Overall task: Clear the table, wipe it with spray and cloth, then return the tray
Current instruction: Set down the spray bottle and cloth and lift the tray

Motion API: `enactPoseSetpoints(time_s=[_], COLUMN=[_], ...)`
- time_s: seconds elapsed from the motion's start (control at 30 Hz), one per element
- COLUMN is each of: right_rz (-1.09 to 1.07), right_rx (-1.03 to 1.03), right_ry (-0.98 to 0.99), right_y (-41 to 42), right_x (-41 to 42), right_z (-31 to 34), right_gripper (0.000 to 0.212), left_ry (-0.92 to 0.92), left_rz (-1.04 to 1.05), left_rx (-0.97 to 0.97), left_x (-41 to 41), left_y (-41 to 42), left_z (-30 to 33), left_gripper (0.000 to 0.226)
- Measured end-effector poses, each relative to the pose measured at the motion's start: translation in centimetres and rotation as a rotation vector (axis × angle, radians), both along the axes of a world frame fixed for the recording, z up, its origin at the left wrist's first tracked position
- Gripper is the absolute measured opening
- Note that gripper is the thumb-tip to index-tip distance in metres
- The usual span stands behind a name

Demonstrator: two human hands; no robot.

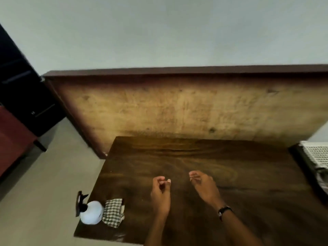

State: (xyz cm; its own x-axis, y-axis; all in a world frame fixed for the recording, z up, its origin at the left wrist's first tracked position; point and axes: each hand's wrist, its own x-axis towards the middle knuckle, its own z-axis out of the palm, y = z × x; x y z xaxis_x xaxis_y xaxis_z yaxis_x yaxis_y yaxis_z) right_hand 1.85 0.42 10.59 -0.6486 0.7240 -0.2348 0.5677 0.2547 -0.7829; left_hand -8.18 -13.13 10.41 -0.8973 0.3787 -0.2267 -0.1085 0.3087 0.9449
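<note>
A: Since the table (230,201) carries nothing near the hands, the person looks ready for the wiping step, doesn't it?

B: So it seems. The left hand (160,191) hovers with fingers loosely curled and holds nothing; the right hand (204,185) hangs just beside it, fingers relaxed, also holding nothing.

A: And the tools?

B: The spray bottle (90,212) stands well out to the left of the left hand, at the table's edge, with the checked cloth (113,213) touching it on the side nearer the hand. The person would do well to take the bottle by its neck with the left hand, since it stands so close to the edge, and gather the cloth with the right.

A: Where is the tray?

B: Hard to say. Far to the right of the right hand a dark edge (305,162) and a white lattice (317,153) are cut off by the frame; whether that is the tray cannot be told.
</note>
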Motion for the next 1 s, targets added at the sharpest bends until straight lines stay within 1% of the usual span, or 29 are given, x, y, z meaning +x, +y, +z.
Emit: enactPoseSetpoints(time_s=[0.17,0.37,0.63,0.8,1.0], right_rz=[-0.116,-0.244,-0.409,-0.493,-0.528], right_rx=[0.042,0.057,0.113,0.125,0.141], right_ry=[0.031,0.012,0.053,0.093,0.124], right_y=[3.8,7.6,12.6,15.6,20.1], right_x=[6.5,13.0,18.9,22.6,28.8], right_z=[3.6,5.9,7.1,7.3,7.3], right_gripper=[0.019,0.018,0.023,0.021,0.027], left_ry=[0.001,-0.074,-0.081,-0.053,-0.020], left_rz=[-0.173,-0.304,-0.460,-0.572,-0.612], left_rx=[0.043,0.092,0.199,0.172,0.172], left_x=[4.8,9.1,14.3,18.0,24.0], left_y=[6.1,11.8,19.4,22.4,26.5], left_z=[2.5,3.4,5.6,6.6,6.6], left_gripper=[0.015,0.012,0.015,0.011,0.012])
